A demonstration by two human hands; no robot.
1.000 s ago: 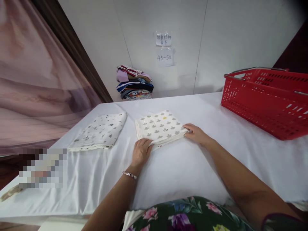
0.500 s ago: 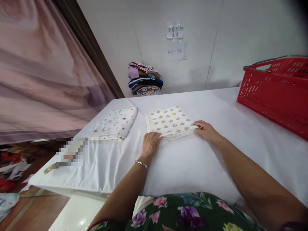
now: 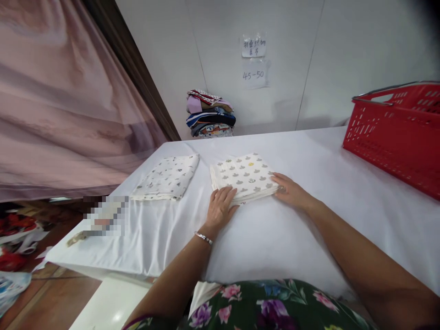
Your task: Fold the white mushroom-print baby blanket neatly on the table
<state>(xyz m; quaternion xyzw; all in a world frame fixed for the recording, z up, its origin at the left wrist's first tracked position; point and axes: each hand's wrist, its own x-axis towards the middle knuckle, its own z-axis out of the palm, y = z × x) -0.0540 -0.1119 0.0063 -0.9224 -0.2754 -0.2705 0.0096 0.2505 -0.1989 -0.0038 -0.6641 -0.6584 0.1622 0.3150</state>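
Note:
A white cloth printed with grey duck-like shapes and one yellow one lies folded in layers on the white-covered table. My left hand rests on its near left corner, fingers stretched over the top and thumb apart. At the right edge, my right hand touches the cloth with extended fingers on top, its thumb by the near corner. To the left lies a second folded white cloth with small dark prints, which neither hand touches.
A red plastic basket with a metal handle stands on the right of the table. Behind the far edge is a stack of folded fabrics against the wall. A pink curtain hangs at left, near a blurred-out item.
Both hands have relaxed from the cloth's near corners: the left thumb has moved out, and the right fingers now lie flatter over the edge. The view has shifted slightly.

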